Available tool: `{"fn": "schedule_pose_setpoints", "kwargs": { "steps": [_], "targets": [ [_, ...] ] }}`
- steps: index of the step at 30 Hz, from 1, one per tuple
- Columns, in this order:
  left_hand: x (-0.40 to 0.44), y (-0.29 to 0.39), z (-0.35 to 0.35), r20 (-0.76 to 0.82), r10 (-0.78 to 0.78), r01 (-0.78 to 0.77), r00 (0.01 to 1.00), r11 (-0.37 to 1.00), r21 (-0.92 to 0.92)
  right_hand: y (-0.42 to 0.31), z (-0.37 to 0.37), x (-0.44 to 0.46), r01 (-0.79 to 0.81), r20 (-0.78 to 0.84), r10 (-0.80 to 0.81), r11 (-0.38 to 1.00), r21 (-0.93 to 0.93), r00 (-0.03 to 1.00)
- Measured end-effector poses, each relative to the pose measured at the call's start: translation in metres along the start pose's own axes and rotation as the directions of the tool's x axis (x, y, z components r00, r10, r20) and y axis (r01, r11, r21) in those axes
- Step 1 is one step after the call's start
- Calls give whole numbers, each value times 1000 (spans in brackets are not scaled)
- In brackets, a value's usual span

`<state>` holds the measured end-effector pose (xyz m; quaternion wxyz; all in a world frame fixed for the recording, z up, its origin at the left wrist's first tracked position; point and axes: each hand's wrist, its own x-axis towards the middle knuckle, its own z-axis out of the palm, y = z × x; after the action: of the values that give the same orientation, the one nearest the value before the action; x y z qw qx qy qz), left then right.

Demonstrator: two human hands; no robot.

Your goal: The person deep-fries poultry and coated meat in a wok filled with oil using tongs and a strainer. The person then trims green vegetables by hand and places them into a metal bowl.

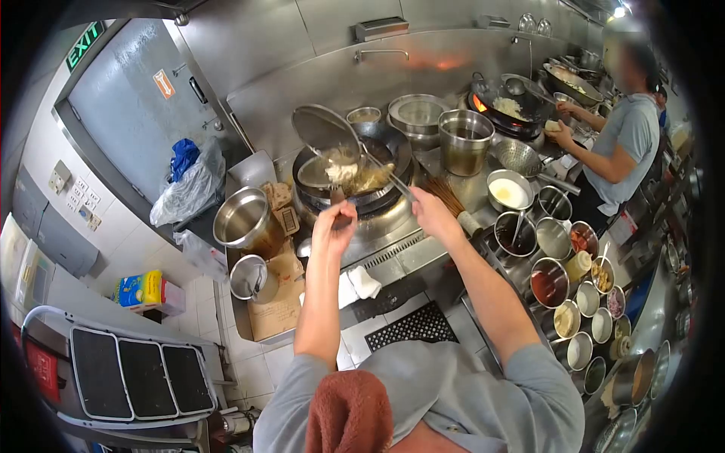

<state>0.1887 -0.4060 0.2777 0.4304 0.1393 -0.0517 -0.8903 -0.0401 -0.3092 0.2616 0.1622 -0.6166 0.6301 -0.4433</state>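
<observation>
My right hand (436,217) is closed around the long metal handle of a round strainer (323,127), which is tilted up over the wok (399,155). Pale, wet-looking food (342,172) hangs at the strainer's lower edge, blurred by motion, with yellowish food further right in the wok. My left hand (334,229) is closed around a fork-like tool (337,195) whose brownish end points up toward the pale food. Whether it touches the food, I cannot tell. Both hands are just in front of the wok's near rim.
A tall steel pot (466,143) stands right of the wok, beside a bamboo brush (444,198). Another large pot (245,219) is at left. Bowls of sauces and ingredients (549,283) line the right side. A co-worker (623,143) stands at a second wok (513,102).
</observation>
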Motion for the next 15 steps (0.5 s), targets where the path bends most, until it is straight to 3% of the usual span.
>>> {"fn": "schedule_pose_setpoints", "kwargs": {
  "steps": [2,5,8,10,12,13,15],
  "targets": [
    [9,2,-11,-4,55,-55,998,997,51,-11,1,-9,-18,3,18,1000,-1,1000],
    [-6,-4,-2,94,11,-19,996,996,86,-3,-11,5,47,-81,-49,999,-23,996],
    [10,9,-27,65,26,-33,998,994,105,-8,-9,-11,14,-72,-15,1000,-11,997],
    [-9,0,-23,116,68,-100,991,951,294,-7,-14,-20,54,-90,-58,997,-49,994],
    [-27,-11,-2,15,26,-29,1000,971,238,3,-19,-14,66,-83,-70,996,-54,994],
    [-9,-6,-16,1,103,-96,995,930,354,4,-14,-22,57,-58,-60,997,-43,997],
    [-2,3,-42,0,72,-67,997,928,366,14,-4,-28,76,-91,-76,997,-6,993]
  ]
}}
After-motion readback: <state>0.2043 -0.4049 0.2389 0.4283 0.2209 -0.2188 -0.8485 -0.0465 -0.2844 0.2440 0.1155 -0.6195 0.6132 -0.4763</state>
